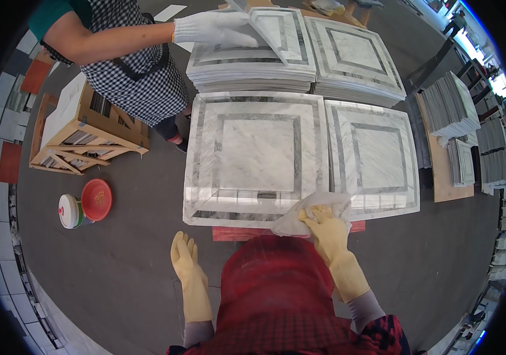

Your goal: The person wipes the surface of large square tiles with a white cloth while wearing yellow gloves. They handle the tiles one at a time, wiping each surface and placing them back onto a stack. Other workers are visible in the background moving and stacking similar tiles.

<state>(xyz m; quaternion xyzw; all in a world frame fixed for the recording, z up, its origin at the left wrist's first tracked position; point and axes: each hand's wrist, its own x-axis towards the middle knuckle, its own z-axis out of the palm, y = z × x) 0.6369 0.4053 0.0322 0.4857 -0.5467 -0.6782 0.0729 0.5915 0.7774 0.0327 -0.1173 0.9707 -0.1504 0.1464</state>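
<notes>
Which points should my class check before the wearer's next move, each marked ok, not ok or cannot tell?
1. Right hand on the cloth: ok, it rests there by the near edge of the front left tile.
2. Left hand free: ok, empty and off the tile.
3. Yellow gloves on both hands: ok.
4. Cloth spread flat: not ok, it is bunched.
5. Cloth damp or dry: cannot tell.
6. Co-worker's hand away from the front left tile: ok, it is at the back left stack.
</notes>
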